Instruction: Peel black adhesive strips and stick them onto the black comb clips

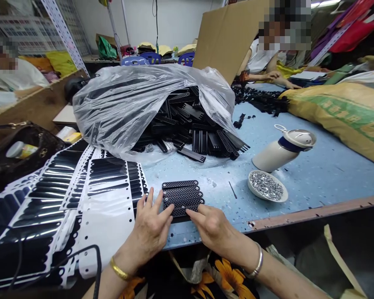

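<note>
The blue table [323, 174] runs out of view on the right, and much of its top is covered. A clear plastic bag [121, 104] lies on its far middle part, open toward the near side; the black parts [202, 137] deep inside are hidden, and their overlaps make them hard to separate. The printed sack [345, 112] at far right is cut off by the edge of the view, as are the sheets of black strips [107, 211] at near left. Behind the bag, an upright cardboard panel [226, 41] partly hides a person [261, 58] at far right; another person [21, 77] at far left is cut off.

The left hand [152, 220] reaches in from the near side, palm down, fingers spread and pointing away, thumb at the near part of the row of black patterned strips [182, 193]. The right hand [211, 224] comes in from the right, fingers curled, index fingertip on the nearest strip; whether it pinches anything cannot be told.

The row lies flat at the near edge, between the hands, its near corners partly covered by fingers. Right of it stand a tilted-looking white bottle [275, 153] and, just nearer, a small dish [283, 196] of shiny bits too small to identify. A thin dark piece [233, 189] lies between row and dish.
</note>
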Available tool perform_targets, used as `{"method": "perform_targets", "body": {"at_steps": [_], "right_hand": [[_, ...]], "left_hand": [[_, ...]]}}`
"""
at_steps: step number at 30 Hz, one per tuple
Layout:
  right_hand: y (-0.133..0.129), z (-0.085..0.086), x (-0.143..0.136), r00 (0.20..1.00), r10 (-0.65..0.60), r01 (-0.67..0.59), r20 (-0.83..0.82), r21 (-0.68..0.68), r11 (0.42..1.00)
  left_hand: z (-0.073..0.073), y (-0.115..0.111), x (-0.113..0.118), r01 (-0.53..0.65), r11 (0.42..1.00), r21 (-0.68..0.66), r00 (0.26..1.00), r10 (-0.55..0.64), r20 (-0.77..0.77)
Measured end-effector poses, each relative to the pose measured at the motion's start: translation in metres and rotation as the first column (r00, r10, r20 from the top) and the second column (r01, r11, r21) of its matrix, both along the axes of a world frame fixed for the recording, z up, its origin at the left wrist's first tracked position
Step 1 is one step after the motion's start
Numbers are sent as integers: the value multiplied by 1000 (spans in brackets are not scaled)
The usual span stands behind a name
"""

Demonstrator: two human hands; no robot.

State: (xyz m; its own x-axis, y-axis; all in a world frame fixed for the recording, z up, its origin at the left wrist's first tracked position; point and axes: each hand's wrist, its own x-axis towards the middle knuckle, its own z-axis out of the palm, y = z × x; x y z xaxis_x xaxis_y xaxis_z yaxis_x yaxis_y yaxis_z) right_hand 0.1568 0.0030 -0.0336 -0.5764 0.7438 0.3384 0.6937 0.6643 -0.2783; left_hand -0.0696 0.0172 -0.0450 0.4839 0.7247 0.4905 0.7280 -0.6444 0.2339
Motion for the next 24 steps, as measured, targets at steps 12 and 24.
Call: {"method": "perform_targets", "body": {"at_steps": [12, 24], "right_hand": [[-14, -15, 12, 1000, -2, 2, 21, -6, 1000], [-16, -5, 5, 999, -3, 2, 50, 23, 1000]], "left_hand": [[-2, -4, -21, -8, 999, -31, 1000, 8, -18], [-10, 4, -19, 14, 999, -36, 999, -16, -38]]}}
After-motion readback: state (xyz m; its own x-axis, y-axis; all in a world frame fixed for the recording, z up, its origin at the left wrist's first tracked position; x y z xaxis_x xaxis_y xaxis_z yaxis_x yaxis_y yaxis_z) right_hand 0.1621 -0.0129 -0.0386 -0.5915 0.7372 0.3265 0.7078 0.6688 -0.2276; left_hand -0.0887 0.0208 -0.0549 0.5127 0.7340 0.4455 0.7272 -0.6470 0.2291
